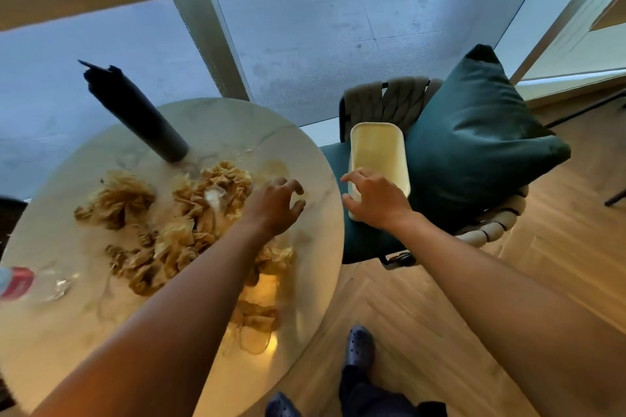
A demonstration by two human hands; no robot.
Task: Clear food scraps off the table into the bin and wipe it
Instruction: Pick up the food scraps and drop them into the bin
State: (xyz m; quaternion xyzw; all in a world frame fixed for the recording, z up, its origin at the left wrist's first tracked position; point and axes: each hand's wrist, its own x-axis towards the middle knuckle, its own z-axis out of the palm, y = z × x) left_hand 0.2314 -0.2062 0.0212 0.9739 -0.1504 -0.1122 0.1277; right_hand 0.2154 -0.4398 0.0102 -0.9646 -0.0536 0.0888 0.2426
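Round marble table [50,332], the landmark. On it: crumpled brown napkins [176,230] at centre, dark cylinder [135,112] at far side, red-labelled bottle [17,283] at left edge. Left hand [276,205], fingers curled, over its right edge. Beside it, right: chair [372,240] bearing cream tray [377,152], gripped by right hand [376,198], and teal cushion [474,139].

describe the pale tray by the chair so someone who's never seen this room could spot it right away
Start at the round marble table; just off its right edge stands a woven chair with a big teal cushion. The tray lies on its seat under the right hand: pale cream, rectangular, with rounded corners, and empty.
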